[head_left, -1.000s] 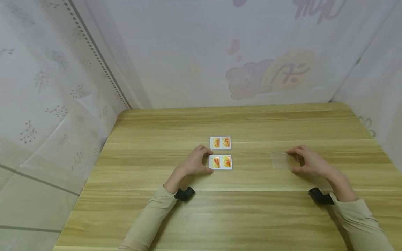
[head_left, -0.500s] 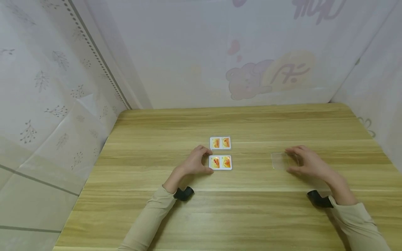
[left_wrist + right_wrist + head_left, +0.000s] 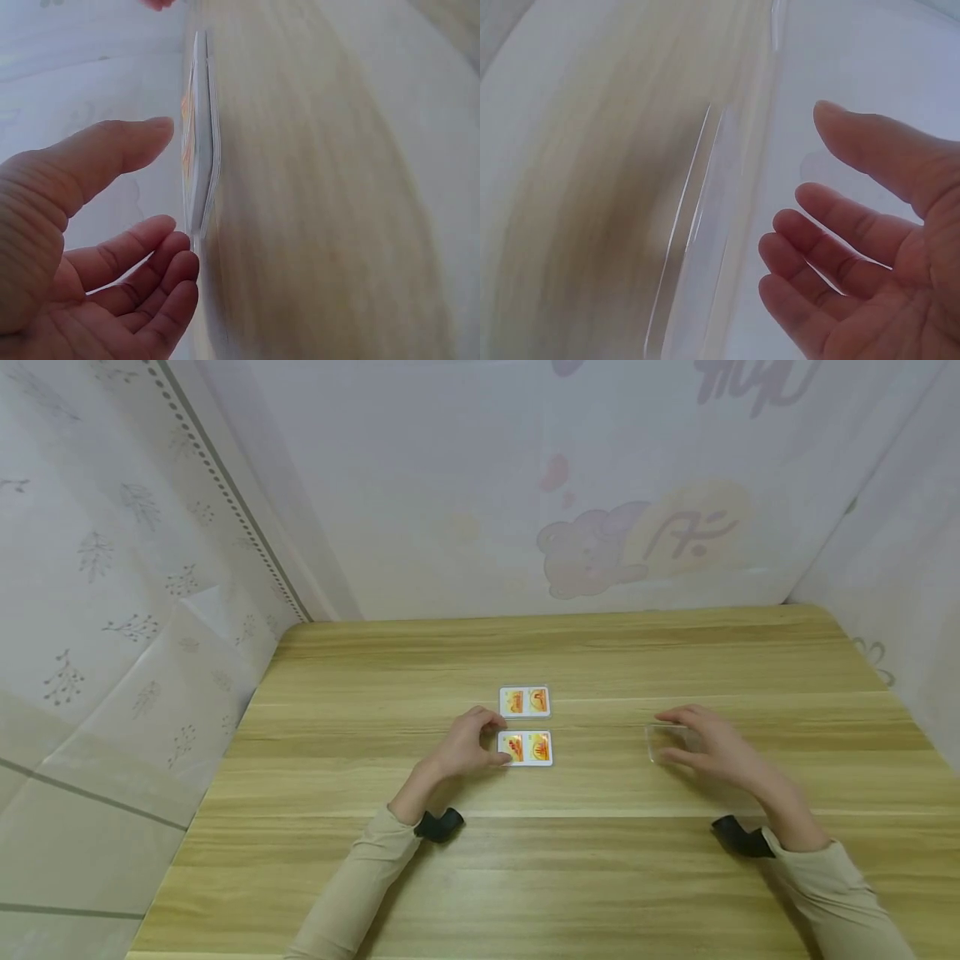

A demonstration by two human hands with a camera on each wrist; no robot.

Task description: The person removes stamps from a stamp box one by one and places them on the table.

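Observation:
Two white cards with orange and yellow pictures lie on the wooden table, the near card just in front of the far card. At the left end of the near card is my left hand, its thumb tip overlapping the card's corner in the head view. In the left wrist view the thumb and fingers stand apart, with the card seen edge-on beside them. To the right, a clear plastic plate lies flat. My right hand hovers over its right part, fingers spread and holding nothing, also in the right wrist view.
The wooden table reaches to a pale printed curtain at the back, with more curtain on both sides. A black curved piece is fixed at each wrist, the left mount and the right mount.
My right hand has let go of the clear plate's right edge and moved left over it. The left hand stays by the near card, its thumb slightly further over the corner.

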